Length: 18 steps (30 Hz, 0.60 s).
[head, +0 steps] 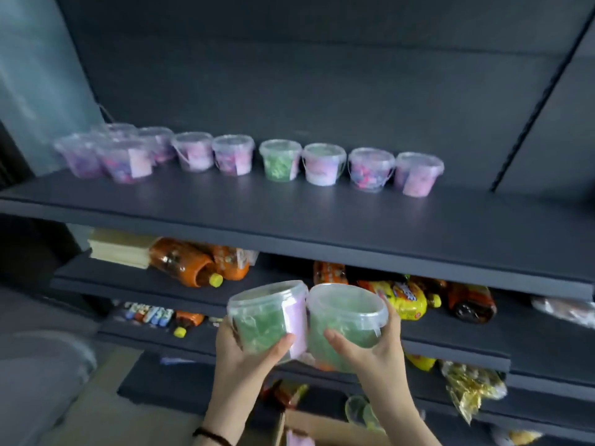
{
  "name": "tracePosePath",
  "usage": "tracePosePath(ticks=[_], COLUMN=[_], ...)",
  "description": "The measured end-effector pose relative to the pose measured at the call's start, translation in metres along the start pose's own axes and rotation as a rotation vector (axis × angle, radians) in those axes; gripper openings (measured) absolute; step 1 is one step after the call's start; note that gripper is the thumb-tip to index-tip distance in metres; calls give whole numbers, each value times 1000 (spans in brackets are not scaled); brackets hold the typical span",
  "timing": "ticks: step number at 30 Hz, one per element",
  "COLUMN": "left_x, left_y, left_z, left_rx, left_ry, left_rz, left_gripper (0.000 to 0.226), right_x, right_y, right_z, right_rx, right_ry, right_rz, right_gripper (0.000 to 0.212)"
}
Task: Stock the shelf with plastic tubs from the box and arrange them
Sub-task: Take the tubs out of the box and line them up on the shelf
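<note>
My left hand (pixel 240 355) grips a clear plastic tub of green filling with a pink label (pixel 267 315). My right hand (pixel 378 347) grips a second green-filled tub (pixel 346 320). The two tubs touch side by side, below the front edge of the dark top shelf (pixel 289 217). On that shelf stands a row of several lidded tubs, mostly pink and purple (pixel 233 155), one green (pixel 279 160), the last at the right (pixel 418 173). A cardboard box (pixel 325 423) shows at the bottom edge, partly hidden by my arms.
Lower shelves hold orange bottles (pixel 193 265), yellow snack bags (pixel 405 299), a dark bottle (pixel 471 304) and gold-wrapped packets (pixel 470 384). A slotted upright (pixel 534 114) rises at the right of the top shelf. A grey shape (pixel 42 365) lies at lower left.
</note>
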<state>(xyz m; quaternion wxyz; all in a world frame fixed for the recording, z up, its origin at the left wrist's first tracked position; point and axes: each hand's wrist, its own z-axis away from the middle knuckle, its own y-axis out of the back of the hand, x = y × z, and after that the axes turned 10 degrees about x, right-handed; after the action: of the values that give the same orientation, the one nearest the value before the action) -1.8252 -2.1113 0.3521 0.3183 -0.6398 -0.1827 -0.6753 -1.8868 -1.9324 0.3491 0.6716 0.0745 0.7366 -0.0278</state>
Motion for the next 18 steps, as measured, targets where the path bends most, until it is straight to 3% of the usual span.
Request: tracePosePath(ticks=[8, 18], left_x=[120, 173], left_y=[69, 141], left_z=[-102, -282], left_rx=[53, 13], left_ry=[-165, -264], left_rz=[58, -97], left_gripper=[105, 88], right_x=[-95, -121], right_y=[-145, -311], right_z=[-19, -64], right_rx=[-35, 105], right_ry=[106, 112], right_rz=[-64, 3], right_gripper=[123, 111])
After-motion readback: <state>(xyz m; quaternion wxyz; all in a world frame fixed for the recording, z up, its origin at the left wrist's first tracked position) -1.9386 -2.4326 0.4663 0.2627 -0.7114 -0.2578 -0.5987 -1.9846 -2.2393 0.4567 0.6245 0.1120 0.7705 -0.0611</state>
